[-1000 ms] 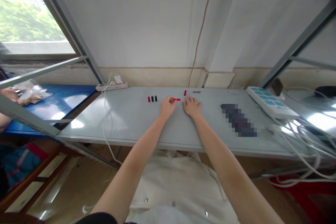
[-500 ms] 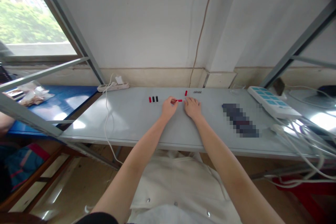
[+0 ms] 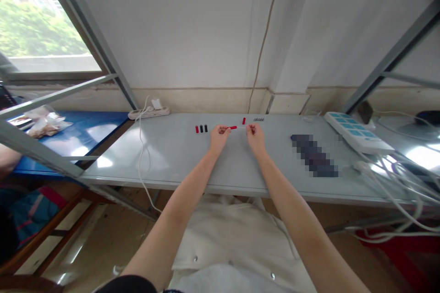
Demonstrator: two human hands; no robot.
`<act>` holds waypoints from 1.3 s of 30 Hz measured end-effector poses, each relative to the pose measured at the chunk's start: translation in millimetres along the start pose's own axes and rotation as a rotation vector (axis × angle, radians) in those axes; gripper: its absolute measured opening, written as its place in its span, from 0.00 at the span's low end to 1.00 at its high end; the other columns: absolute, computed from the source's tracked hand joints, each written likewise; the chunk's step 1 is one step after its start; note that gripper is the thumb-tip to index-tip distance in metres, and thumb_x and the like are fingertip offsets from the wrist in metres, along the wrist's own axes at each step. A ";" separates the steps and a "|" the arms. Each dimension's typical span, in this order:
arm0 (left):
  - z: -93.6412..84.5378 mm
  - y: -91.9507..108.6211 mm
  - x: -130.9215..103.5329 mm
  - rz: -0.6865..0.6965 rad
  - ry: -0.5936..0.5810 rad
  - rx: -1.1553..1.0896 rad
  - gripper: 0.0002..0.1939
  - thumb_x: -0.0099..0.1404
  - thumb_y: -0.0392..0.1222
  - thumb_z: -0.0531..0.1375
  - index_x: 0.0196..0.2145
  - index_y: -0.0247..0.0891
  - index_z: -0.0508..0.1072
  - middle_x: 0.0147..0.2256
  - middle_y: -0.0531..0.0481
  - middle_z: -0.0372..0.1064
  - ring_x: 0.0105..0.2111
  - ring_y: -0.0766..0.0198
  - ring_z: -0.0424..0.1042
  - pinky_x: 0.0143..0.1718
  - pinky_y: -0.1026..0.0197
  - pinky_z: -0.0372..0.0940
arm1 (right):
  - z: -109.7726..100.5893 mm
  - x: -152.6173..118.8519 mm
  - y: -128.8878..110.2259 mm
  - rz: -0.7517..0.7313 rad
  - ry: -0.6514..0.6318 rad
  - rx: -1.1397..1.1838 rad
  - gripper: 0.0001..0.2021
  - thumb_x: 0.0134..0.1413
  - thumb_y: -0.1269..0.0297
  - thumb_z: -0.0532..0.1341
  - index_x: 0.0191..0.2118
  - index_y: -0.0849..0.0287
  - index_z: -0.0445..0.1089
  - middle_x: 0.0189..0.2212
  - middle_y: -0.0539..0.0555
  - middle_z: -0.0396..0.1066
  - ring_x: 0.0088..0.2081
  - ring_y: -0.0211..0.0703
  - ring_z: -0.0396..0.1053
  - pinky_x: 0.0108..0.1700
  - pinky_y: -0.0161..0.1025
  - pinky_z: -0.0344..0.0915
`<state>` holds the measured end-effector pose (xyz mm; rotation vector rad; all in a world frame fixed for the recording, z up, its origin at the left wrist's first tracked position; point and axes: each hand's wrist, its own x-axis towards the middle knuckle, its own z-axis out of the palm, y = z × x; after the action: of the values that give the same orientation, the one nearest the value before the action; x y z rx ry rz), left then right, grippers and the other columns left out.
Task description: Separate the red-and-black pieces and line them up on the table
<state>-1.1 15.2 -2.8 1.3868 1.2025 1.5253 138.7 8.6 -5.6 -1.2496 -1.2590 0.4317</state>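
My left hand [image 3: 220, 137] pinches a small red cylinder [image 3: 233, 127], which points to the right just above the table. Opposite it, the fingers of my right hand [image 3: 255, 137] are pinched together. A thin pale line shows between the cylinder and those fingertips, too small to name. Behind this gap another red cylinder [image 3: 244, 121] sits on the table. A row of several tiny dark and silvery pieces [image 3: 259, 120] lies beyond my right hand. To the left of my left hand stand one red cylinder [image 3: 197, 129] and two black cylinders [image 3: 203, 128] in a line.
The grey table [image 3: 172, 160] runs along the wall. A white power strip [image 3: 151, 113] lies back left, its cable [image 3: 139, 146] trailing over the front edge. A pixelated dark object [image 3: 314, 158], a large white power strip [image 3: 355, 132] and tangled cables [image 3: 395, 183] are to the right.
My right hand has gone from lying flat with fingers spread to a pinch facing the red cylinder. The left hand has raised the cylinder slightly and moved a little left.
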 end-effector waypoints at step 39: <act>4.9 57.8 38.8 0.368 -0.497 0.511 0.02 0.51 0.33 0.59 0.25 0.35 0.71 0.29 0.47 0.69 0.32 0.64 0.66 0.40 0.60 0.60 | -7.2 3.5 -12.7 0.676 -0.314 0.826 0.08 0.47 0.63 0.59 0.23 0.58 0.60 0.16 0.44 0.56 0.16 0.29 0.50 0.20 0.31 0.53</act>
<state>2.0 35.8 63.8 2.2683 1.0915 1.0158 141.5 3.8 8.4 -0.8555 -0.7155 1.5119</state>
